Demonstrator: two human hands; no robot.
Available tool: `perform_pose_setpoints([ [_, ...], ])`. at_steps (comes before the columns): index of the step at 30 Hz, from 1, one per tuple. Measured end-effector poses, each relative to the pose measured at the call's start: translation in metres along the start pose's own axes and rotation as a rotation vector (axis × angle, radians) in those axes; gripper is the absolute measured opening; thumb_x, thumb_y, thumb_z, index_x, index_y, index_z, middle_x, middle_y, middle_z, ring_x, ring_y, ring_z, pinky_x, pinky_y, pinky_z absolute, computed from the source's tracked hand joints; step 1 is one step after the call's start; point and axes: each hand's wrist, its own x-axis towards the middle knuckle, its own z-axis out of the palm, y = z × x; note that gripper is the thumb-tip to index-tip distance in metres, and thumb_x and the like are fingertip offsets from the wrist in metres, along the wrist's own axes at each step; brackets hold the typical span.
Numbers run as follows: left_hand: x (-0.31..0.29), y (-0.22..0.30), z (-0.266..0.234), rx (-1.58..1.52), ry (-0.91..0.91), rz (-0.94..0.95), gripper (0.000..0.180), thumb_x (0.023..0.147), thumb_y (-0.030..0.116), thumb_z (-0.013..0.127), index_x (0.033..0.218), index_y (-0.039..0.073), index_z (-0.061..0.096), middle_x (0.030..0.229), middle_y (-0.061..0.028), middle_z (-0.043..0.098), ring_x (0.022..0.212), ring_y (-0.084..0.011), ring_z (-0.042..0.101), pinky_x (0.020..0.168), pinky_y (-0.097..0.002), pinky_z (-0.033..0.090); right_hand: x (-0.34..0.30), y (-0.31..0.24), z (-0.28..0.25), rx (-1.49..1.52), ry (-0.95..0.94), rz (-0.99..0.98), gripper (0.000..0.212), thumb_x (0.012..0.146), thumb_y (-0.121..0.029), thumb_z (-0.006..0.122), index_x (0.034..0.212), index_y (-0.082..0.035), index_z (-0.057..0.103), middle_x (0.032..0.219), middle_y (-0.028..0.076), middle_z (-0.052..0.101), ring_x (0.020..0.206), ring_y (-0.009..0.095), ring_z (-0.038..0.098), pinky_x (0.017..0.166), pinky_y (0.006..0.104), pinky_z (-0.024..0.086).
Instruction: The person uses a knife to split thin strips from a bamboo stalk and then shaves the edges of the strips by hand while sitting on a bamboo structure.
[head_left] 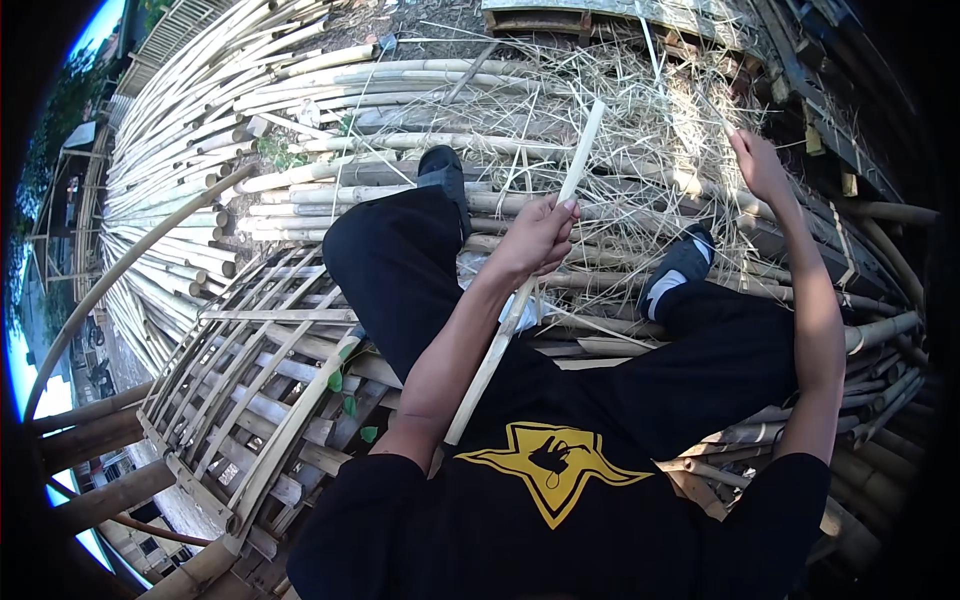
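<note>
Slantwise before me in the head view runs a pale bamboo strip point(581, 155), its near end over my shirt point(400, 520), my left hand point(537, 236) wrapped around it. To the far right, my right hand point(760, 166) is curled on a thin piece point(718, 113); I cannot tell what. If my left grip slackened, the strip could twist or splinter into me. Loose shavings point(620, 150) litter bamboo poles point(500, 203) around my shoes point(672, 268), perhaps slippery. Outdoors, left, lies a bamboo lattice point(268, 316); beyond, stacked poles point(205, 100).
</note>
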Motion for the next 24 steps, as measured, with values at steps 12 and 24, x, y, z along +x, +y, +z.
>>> perform_pose_setpoints([
  [12,0.004,-0.013,0.016,0.112,0.025,0.004,0.020,0.101,0.024,0.040,0.093,0.007,0.045,0.052,0.0065,0.029,0.033,-0.0026,0.022,0.028,-0.0207,0.017,-0.036,-0.105,0.070,0.021,-0.251,-0.442,0.038,0.096,-0.035,0.041,0.083,-0.004,0.057,0.069,0.020,0.056,0.067,0.040,0.054,0.061,0.0463,0.042],
  [24,0.003,0.015,-0.004,0.016,0.117,0.150,0.025,0.101,0.028,0.039,0.093,0.005,0.047,0.055,0.0050,0.033,0.033,-0.0042,0.029,0.029,-0.0208,0.024,0.008,0.069,-0.004,0.038,-0.014,0.258,0.057,0.091,-0.050,0.047,0.080,0.006,0.055,0.067,0.018,0.053,0.063,0.024,0.046,0.063,0.0383,0.039],
])
